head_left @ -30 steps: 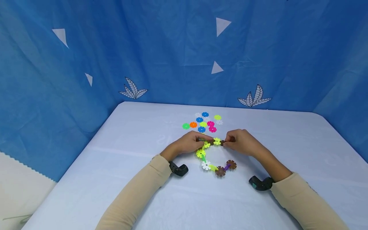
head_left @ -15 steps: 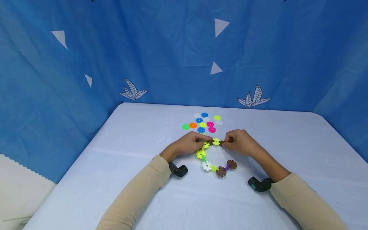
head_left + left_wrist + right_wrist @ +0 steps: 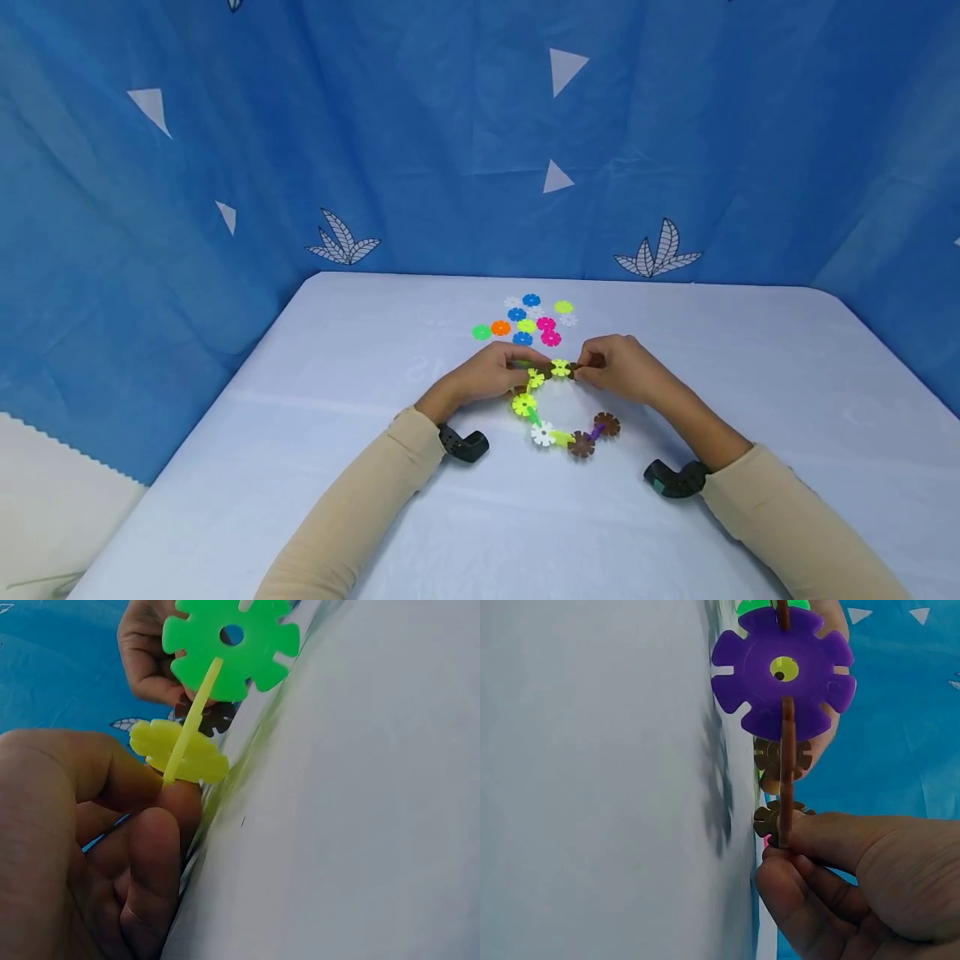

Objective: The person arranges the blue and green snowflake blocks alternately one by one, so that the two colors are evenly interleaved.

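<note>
A ring-shaped chain of interlocking notched plastic discs lies on the table, with a gap on its right side. My left hand pinches the chain at its upper left, beside a yellow disc. Thumb and index finger of my right hand pinch a brown disc at the chain's upper end. Between the hands sits another yellow disc. The lower end carries a white disc, a purple disc and a brown end disc. My fingers partly hide the chain.
Behind the hands lie several loose discs, among them an orange one, a green one and a pink one. A blue cloth hangs behind the white table.
Both hands keep their grip on the chain and shift very slightly left in view. The chain's lower end swings a little to the right. The loose discs stay put.
</note>
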Demonstrator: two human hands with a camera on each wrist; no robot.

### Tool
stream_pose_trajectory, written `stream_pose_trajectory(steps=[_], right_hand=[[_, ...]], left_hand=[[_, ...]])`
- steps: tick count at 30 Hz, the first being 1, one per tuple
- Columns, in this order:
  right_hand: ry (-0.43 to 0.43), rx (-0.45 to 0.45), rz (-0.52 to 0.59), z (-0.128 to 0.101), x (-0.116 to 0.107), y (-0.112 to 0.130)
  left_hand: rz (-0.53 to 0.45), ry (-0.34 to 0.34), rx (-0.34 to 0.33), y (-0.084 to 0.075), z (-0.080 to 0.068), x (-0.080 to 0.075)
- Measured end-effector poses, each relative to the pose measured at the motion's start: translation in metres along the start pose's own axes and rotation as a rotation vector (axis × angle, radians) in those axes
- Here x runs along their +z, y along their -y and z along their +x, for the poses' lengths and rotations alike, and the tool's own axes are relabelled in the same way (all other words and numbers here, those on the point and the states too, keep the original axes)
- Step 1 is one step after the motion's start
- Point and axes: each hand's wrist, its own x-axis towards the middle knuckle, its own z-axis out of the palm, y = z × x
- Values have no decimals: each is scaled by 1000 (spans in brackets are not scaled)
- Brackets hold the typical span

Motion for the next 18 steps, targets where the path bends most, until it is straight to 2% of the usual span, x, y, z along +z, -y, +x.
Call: stream_pose_trajectory(steps=[3, 5, 9, 12, 14, 18], right_hand=[[7, -9, 1, 1, 0, -1], [49, -14, 7, 3, -2, -1], [217, -21, 11, 6, -16, -5], [318, -22, -31, 14, -31, -9], [327, -17, -66, 22, -40, -13], [260, -15, -120, 40, -50, -21]], left_hand=[[-21, -8, 8, 4, 3, 1], [-34, -19, 7, 5, 3, 1], [-32, -27, 13, 6, 3, 2], [-26, -26, 22, 5, 3, 2], [-26, -29, 24, 4, 3, 3], [-25, -33, 14, 3, 4, 3]])
